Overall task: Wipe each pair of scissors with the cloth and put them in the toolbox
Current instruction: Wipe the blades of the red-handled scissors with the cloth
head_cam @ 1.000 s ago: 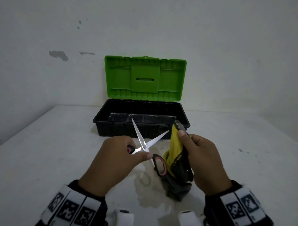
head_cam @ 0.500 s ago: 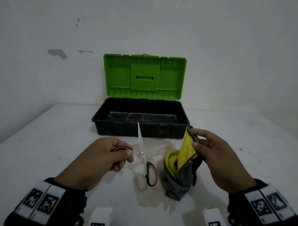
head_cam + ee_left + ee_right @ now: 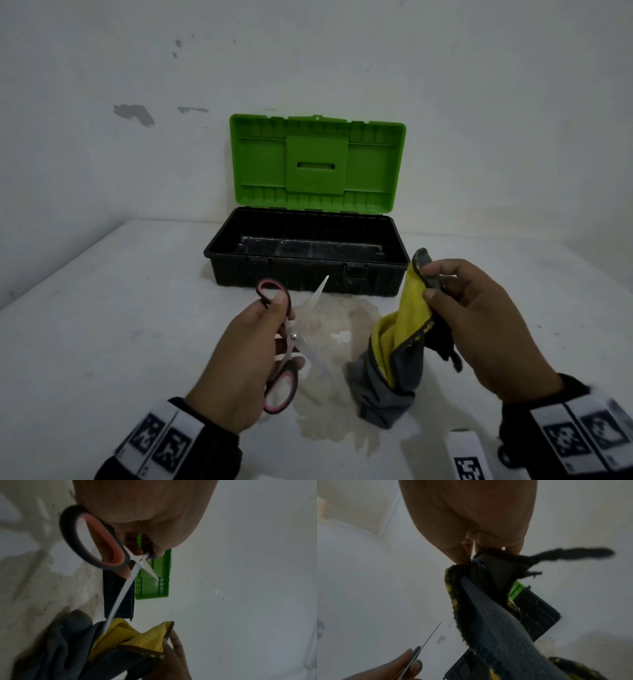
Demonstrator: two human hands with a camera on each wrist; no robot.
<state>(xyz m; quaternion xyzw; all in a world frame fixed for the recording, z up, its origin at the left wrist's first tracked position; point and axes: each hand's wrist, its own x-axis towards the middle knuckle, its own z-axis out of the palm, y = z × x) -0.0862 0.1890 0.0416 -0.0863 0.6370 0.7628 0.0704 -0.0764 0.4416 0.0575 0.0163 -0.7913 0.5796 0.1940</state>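
Note:
My left hand [image 3: 263, 346] grips a pair of scissors [image 3: 289, 342] with black and pink handles, above the table in front of the toolbox. Their blades are spread wide, one toward the box, the other toward the cloth. In the left wrist view the scissors [image 3: 120, 562] show a long blade reaching to the cloth [image 3: 130, 638]. My right hand [image 3: 445, 291] pinches the top edge of a yellow and grey cloth [image 3: 397, 346], whose lower end rests on the table. The black toolbox [image 3: 308, 274] stands open behind with its green lid [image 3: 317, 164] upright, and nothing shows in the part of its inside that I see.
The white table [image 3: 102, 325] has a pale stain [image 3: 335, 329] under the scissors and cloth. A white wall with chipped patches stands right behind the toolbox. Tagged bands sit on both wrists.
My left hand has turned the scissors over: one handle loop now points up toward the box and the blades are spread wider. My right hand lifted the cloth's edge a little higher.

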